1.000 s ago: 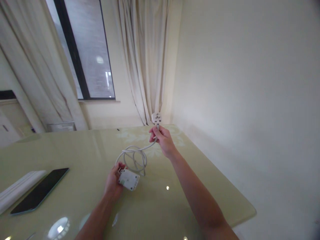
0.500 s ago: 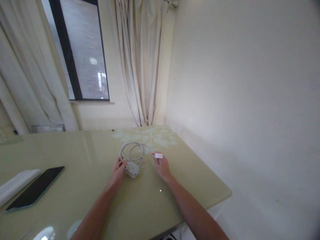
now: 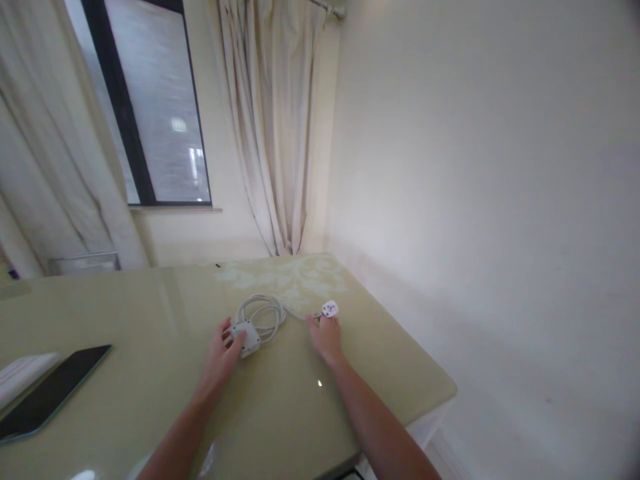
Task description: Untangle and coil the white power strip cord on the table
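A white socket block (image 3: 246, 337) lies on the glossy yellow-green table (image 3: 280, 407), with its white cord (image 3: 261, 311) coiled just behind it. My left hand (image 3: 223, 353) rests on the block, fingers curled over its near side. The cord runs right to a white plug (image 3: 329, 309) lying on the table. My right hand (image 3: 325, 337) sits just in front of the plug, fingertips touching the cord end beside it, fingers loosely curled.
A dark tablet (image 3: 50, 393) and a white keyboard-like slab (image 3: 20, 373) lie at the left edge. Cream curtains (image 3: 273, 127) and a window (image 3: 145, 100) stand behind the table. A plain wall (image 3: 475, 200) runs along the right, close to the table's edge.
My right hand came down from holding the plug raised in the air and set it on the table. The left hand stayed on the socket block, which shifted slightly.
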`<state>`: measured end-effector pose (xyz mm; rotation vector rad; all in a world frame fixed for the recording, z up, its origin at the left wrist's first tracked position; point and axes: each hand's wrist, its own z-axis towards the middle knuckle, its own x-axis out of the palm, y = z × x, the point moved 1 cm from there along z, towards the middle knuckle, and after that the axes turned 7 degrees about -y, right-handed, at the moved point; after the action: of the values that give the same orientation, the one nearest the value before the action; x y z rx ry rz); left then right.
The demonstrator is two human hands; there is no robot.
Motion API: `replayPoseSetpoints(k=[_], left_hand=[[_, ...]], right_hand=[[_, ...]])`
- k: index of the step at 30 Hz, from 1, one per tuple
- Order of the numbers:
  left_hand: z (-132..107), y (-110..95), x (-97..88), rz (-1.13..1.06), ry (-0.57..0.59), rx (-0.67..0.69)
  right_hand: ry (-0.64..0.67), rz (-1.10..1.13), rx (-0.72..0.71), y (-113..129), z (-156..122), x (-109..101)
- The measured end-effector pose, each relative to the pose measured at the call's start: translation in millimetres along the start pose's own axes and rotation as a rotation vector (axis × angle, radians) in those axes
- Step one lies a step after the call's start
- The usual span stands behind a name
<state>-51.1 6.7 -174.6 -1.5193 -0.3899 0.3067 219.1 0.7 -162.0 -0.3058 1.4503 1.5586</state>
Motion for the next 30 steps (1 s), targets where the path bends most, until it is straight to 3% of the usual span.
replayPoseSetpoints(k=[6,13,25,30], left_hand=[[2,6,-6.0,0.092,-0.009,0.077],[-2,1,-11.8,0.118,-0.022,0.073],[12,-3,-31.5,0.080,-0.097,0.070],[9,-8,-35.0,0.045,-0.120,0.037]], right_hand=[[0.100,-0.079,0.069,-12,15,-24],[0.136,-0.071,0.109,-16,16,-33],[0.128,0.159,0.211,-17,43,-7],[0.223,0.134,0.212,-17,68,-4]])
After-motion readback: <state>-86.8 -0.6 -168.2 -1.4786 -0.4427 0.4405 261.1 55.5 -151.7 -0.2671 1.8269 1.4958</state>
